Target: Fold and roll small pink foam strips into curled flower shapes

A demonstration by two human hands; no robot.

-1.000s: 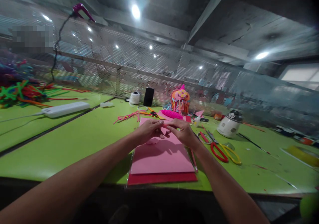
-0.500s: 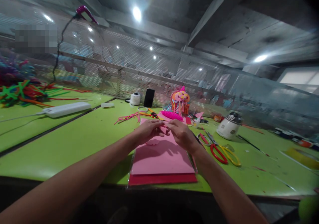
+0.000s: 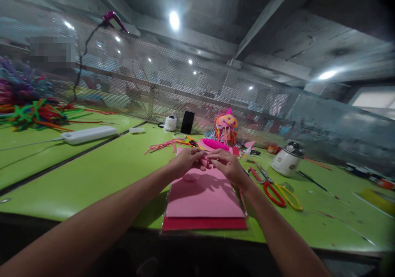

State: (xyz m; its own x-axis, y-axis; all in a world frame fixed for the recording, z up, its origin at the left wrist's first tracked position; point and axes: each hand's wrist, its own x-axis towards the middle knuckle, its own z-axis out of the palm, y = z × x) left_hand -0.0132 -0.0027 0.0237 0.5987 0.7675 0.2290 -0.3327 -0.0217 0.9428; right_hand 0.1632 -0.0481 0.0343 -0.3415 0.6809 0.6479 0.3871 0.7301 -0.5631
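Note:
My left hand (image 3: 189, 160) and my right hand (image 3: 226, 165) meet above a pink sheet of paper (image 3: 203, 199). Between their fingertips is a small pink paper piece (image 3: 204, 160), pinched from both sides; its exact shape is partly hidden by the fingers. Just below my left hand, a pink paper cutout (image 3: 190, 177) lies on the sheet. Under the pink sheet, a red sheet (image 3: 205, 223) shows along the front edge, in a clear plastic sleeve. Behind my hands lies a bright pink fuzzy roll (image 3: 215, 144).
Scissors with red and yellow handles (image 3: 282, 195) lie right of the paper. Further right stands a white pot-like container (image 3: 287, 158). A tasselled paper figure (image 3: 226, 127) and a phone (image 3: 187, 122) stand at the back. A white power strip (image 3: 89, 135) and pipe cleaners (image 3: 37, 114) are left.
The fingers have shifted on the small pink piece, which now looks more bunched between them. The whole view has swung slightly, moving the scene a little to the right.

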